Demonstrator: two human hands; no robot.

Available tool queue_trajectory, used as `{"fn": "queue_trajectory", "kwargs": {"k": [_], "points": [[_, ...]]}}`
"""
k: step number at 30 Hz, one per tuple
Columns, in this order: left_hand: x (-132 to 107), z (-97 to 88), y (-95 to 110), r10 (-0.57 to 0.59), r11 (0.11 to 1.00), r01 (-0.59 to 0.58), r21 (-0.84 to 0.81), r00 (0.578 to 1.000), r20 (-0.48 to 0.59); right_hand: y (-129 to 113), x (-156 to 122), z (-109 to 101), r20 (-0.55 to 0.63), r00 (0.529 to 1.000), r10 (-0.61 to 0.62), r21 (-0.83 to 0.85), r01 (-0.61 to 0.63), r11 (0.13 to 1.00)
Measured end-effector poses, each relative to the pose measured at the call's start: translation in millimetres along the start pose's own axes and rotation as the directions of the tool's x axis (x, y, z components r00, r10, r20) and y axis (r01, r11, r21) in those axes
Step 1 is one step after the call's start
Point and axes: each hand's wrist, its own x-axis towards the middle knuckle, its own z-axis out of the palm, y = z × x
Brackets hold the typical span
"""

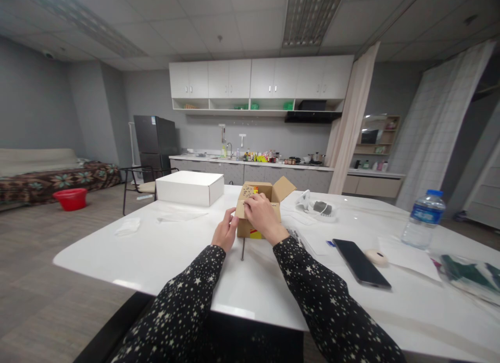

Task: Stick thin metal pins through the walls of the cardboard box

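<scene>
A small brown cardboard box (269, 192) with open flaps and a yellow-red label stands on the white table (175, 248) in front of me. My right hand (262, 213) lies over its near flap, fingers curled on the cardboard. My left hand (225, 233) presses its fingers against the box's left side. A thin dark stick-like thing (242, 248) lies on the table just below the box, between my wrists.
A closed white box (189, 188) sits at the table's far left, with tissue (128, 226) nearby. Right of me lie a black phone (361, 262), a small beige oval object (376, 257), a water bottle (424, 220), papers and a bundle of white cable (316, 207). A kitchen counter lines the back wall.
</scene>
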Motion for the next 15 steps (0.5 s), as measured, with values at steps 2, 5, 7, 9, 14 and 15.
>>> {"fn": "queue_trajectory", "kwargs": {"k": [2,5,7,9,14,15], "points": [[0,-0.1,0,0.002,1.000,-0.002,0.001,1.000,-0.003,0,2,-1,0.014,1.000,-0.005,-0.013,0.005,1.000],[0,-0.2,0,0.001,1.000,-0.001,0.004,1.000,0.002,-1,5,-5,0.064,0.998,0.012,-0.036,-0.010,0.999],[-1,0.0,1,-0.003,1.000,0.003,0.009,1.000,0.006,-2,7,-8,0.116,0.993,0.038,-0.055,-0.032,0.998],[-2,0.3,2,-0.009,1.000,0.009,0.012,1.000,0.006,-4,10,-12,0.168,0.984,0.063,-0.074,-0.051,0.996],[-3,0.9,3,-0.022,1.000,0.022,0.001,1.000,0.002,-7,17,-20,0.268,0.960,0.079,-0.123,-0.047,0.991],[-3,1.1,3,-0.021,1.000,0.021,0.001,1.000,0.002,-7,19,-21,0.284,0.955,0.081,-0.133,-0.044,0.990]]}}
